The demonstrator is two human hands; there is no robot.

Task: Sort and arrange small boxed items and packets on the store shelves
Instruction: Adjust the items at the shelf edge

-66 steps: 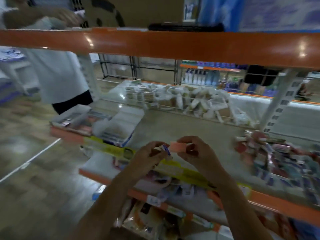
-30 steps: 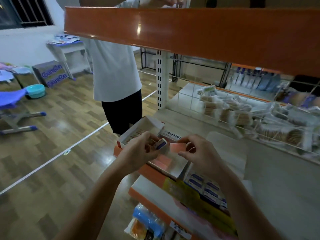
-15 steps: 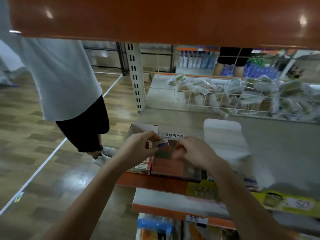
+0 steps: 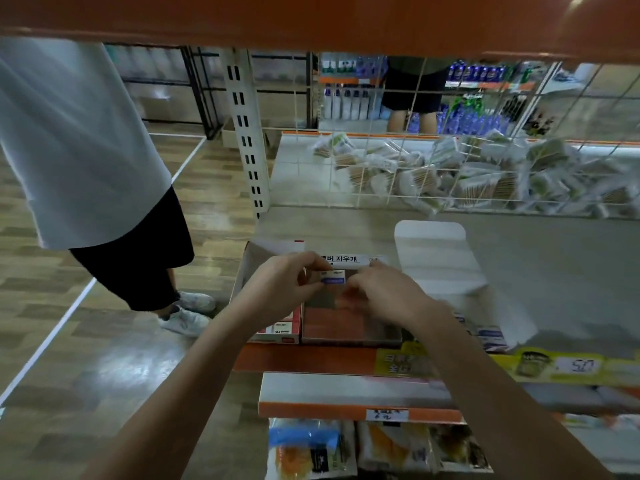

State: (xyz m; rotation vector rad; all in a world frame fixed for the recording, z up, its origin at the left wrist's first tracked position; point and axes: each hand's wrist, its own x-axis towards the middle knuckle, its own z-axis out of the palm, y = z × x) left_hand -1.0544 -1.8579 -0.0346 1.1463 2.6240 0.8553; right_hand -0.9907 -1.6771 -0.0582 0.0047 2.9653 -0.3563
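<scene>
Left hand (image 4: 277, 289) pinches small packet (image 4: 331, 277) at frame center, above open box (image 4: 349, 320); right hand (image 4: 388, 294) fingers curled, grip contents unclear.

Bystanders, floor and shelf frame around the work spot

Left of the fingers stands a person in a white T-shirt (image 4: 69, 140), black shorts (image 4: 138, 258) and white sneakers (image 4: 188, 311) on a wood-pattern floor (image 4: 86, 375) crossed by a white line (image 4: 48, 337). Beyond the fingers rises a slotted white upright (image 4: 247, 133), and a wire grid (image 4: 450, 133) shows a second person's bare legs (image 4: 412, 123) behind it.
</scene>
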